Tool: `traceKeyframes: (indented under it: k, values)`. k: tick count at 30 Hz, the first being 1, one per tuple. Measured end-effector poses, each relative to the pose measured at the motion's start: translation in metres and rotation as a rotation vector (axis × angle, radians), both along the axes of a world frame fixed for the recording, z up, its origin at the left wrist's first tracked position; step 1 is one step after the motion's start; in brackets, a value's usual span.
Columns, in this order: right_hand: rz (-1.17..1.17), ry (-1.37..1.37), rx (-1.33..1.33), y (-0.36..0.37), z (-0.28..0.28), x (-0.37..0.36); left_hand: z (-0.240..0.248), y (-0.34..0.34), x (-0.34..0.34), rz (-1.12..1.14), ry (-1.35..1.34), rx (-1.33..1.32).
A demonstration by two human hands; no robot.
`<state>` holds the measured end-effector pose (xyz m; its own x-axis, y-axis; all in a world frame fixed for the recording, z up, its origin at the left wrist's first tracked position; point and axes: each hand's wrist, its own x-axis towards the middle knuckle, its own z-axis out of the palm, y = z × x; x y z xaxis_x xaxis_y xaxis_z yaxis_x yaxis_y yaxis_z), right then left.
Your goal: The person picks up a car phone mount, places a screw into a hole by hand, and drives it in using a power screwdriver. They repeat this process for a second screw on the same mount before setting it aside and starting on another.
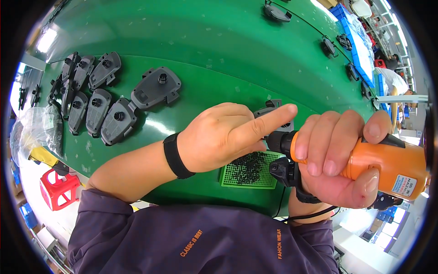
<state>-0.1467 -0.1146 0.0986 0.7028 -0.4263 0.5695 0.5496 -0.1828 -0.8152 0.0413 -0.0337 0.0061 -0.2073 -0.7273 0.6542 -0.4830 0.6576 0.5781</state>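
My right hand [335, 150] wraps round the orange body of an electric screwdriver [388, 162], whose black nose points left. Just left of that nose is my left hand [219, 132], its index finger stretched out over the nose and the other fingers curled in. Whatever those curled fingers pinch is hidden. Behind the left hand, a dark grey plastic housing [273, 104] on the table is mostly covered. Below the hands sits a green perforated tray [224, 176] with many small black pieces [251, 168], probably screws. A black device [282, 170] is strapped at my right wrist.
Several grey plastic housings [157, 86] with black knobs lie on the green table [196, 41] at left. Beside them is a clear plastic bag [39, 128]. More dark parts [277, 13] line the far side near blue bins [353, 43]. A red stool [59, 188] stands lower left; another person [393, 81] is at far right.
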Motion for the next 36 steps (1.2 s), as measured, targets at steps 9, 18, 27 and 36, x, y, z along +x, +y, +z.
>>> traceKeyframes:
  k: [9, 18, 27, 36]
  values:
    - [-0.039, 0.008, -0.021, 0.004, 0.004, -0.001, -0.005, -0.005, -0.008, 0.004, 0.09, -0.104]
    - [-0.321, -0.049, 0.143, -0.026, -0.016, 0.014, 0.004, 0.029, -0.019, 0.232, -0.291, 0.158]
    - [-0.301, 0.076, 0.119, -0.026, -0.032, 0.029, -0.017, 0.023, -0.029, 0.3, -0.332, 0.226]
    - [-0.295, 0.052, 0.187, -0.023, -0.042, 0.039, -0.02, 0.019, -0.029, 0.292, -0.3, 0.202]
